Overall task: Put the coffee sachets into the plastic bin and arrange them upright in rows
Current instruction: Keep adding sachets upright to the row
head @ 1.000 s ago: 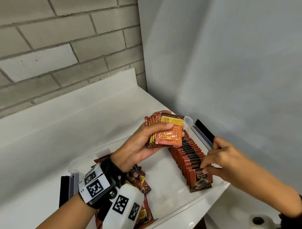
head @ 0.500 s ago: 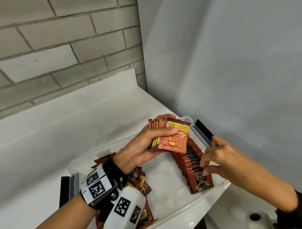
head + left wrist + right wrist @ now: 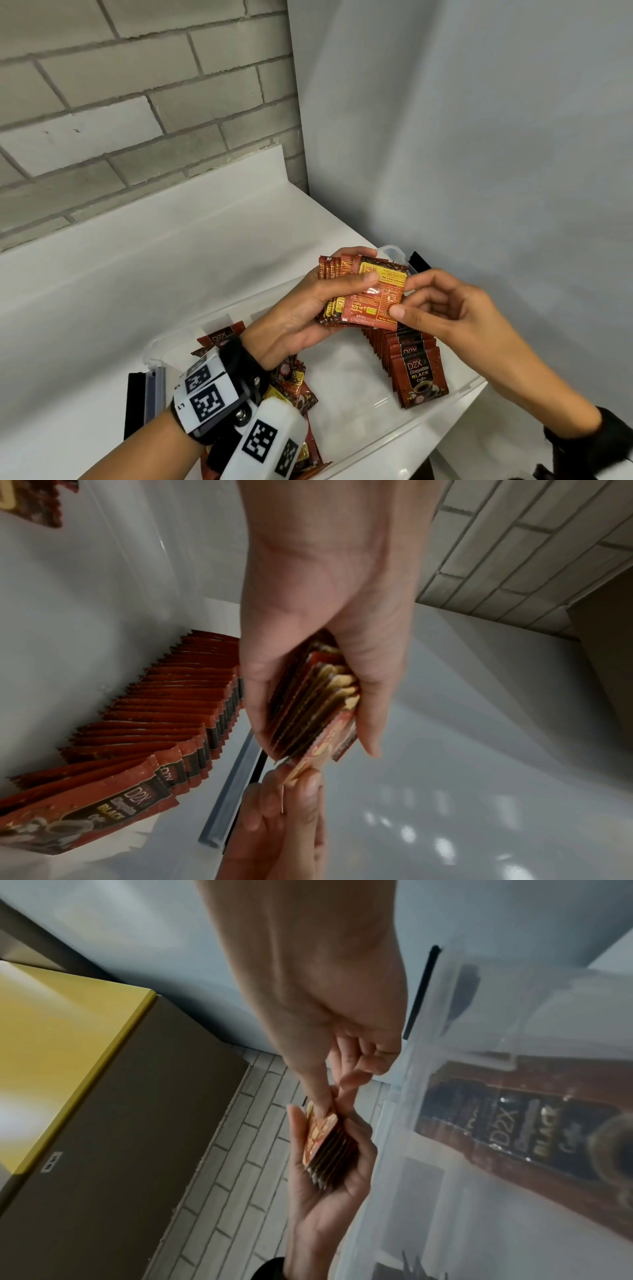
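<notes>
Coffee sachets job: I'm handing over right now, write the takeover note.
Left hand: grips a fanned stack of sachets above the plastic bin.
Right hand: pinches the edge of the front sachet of that stack, not yet pulled free.
Done: one upright row along the bin's right side.
Left: place the front sachet and the rest of the stack upright, then the loose sachets lying flat at the bin's left end.

I am holding red-brown sachets with yellow and orange print on their backs. Those standing in the clear plastic bin are showing dark red-brown fronts with gold and white lettering. Black-and-white square codes are marking my wristband.
</notes>
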A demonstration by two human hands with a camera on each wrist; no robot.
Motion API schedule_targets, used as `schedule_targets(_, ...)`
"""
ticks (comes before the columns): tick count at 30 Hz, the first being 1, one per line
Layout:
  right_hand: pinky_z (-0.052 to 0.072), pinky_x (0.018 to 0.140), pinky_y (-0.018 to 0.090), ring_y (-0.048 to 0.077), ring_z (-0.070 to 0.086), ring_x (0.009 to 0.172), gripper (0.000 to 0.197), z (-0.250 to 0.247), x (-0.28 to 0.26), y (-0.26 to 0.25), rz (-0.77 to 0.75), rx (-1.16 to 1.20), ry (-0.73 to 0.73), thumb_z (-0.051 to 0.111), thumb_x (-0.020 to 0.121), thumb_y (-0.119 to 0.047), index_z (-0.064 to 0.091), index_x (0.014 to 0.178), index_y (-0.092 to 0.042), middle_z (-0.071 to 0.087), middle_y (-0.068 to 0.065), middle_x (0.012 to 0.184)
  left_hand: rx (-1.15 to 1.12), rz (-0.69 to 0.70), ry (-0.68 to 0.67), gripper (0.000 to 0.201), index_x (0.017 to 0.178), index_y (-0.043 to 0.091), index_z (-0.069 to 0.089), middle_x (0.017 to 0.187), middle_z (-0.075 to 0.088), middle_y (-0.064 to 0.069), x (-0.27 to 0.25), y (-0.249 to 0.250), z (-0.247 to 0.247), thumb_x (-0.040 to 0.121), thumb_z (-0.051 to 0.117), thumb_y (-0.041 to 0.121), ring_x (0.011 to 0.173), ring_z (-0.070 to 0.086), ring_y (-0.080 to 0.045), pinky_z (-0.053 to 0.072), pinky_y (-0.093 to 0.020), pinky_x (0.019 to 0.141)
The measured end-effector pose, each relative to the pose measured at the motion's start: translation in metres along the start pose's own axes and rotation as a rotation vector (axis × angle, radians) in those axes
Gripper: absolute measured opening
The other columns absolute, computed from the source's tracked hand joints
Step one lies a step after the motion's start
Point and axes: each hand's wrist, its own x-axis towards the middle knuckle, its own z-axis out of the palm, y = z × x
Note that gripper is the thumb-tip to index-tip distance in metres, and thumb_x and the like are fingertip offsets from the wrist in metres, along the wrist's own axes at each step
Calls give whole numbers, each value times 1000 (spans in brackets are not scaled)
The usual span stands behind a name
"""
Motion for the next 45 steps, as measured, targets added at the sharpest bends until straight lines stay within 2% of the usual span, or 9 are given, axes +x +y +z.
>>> schedule_targets(5,48,66,11,9,62,70,25,4,-2,3,-55,162,118,71,70,-20,66,92,-9,66,-2,71,-1,-63,30,55,103,17,75,112,70,-14,-1,-1,0,55,88,40,101,68,-26,55,-37,88)
schedule_targets(8,48,66,10,1,60,66,21,3,-3,3,-125,209,225,64,77,-18,66,97,-11,66,-8,72,-13,-72,70,60,101,17,75,110,70,-15,0,-1,-2,50,89,44,99,68,-26,55,-40,89)
schedule_targets(14,55,72,19,16,69,75,14,3,-4,6,-260,173,386,61,84,-15,64,97,-17,71,3,93,-73,-83,60,48,90,23,77,106,71,-15,1,-2,-2,48,89,44,87,71,-25,54,-45,87)
schedule_targets(17,53,83,20,17,69,91,20,4,-4,10,-331,74,361,66,81,-12,72,93,-26,66,2,102,-82,-95,58,45,88,22,78,104,72,-14,1,-2,-1,50,88,44,88,71,-24,54,-44,87)
schedule_targets(22,50,85,13,10,60,103,31,5,-2,17,-369,0,273,69,77,-6,76,91,-33,59,-9,103,-91,-94,112,14,81,22,79,96,74,-11,-1,3,4,69,72,26,83,72,-22,59,-36,76)
schedule_targets(30,50,94,23,20,58,114,25,5,-1,20,-335,-57,182,71,76,-18,76,94,-34,56,-7,115,-46,-80,160,22,93,8,72,93,73,-14,0,3,3,72,70,8,80,71,-23,59,-33,70)
schedule_targets(35,50,87,17,9,62,107,20,5,-3,14,-260,-8,172,63,84,-8,75,90,-23,61,-4,112,-43,-44,145,25,89,16,76,97,72,-14,0,4,4,70,67,3,82,70,-26,57,-35,76)
schedule_targets(40,51,67,13,5,65,71,21,5,-2,2,-151,181,258,65,78,-17,65,99,-16,71,-6,81,-73,-8,113,41,101,19,67,98,72,-11,0,3,3,67,65,-3,78,70,-25,57,-32,69)
schedule_targets(45,48,60,12,6,59,60,22,2,1,5,-73,184,241,67,77,-18,69,99,-12,67,-1,68,-76,10,101,43,102,21,65,103,70,-13,0,4,2,67,64,-4,84,69,-27,56,-33,71)
